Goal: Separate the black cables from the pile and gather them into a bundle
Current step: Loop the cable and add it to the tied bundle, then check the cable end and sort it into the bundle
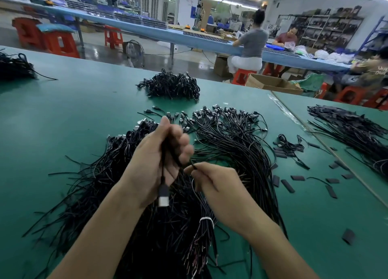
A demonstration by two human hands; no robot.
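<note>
Black cables (231, 144) | left hand (155, 159) fingers grip one; right hand (218, 186) pinches an end

A factory floor: long worktables (147, 30), red stools (60, 44), seated workers (251, 45), stocked shelving (327, 30).

No text, label or number can be read.

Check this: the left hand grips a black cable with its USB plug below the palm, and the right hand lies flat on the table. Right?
Not quite. The head view shows the right hand pinching a thin cable end above the pile, not lying flat. The left hand does grip the black cable with its USB plug below the palm.
</note>
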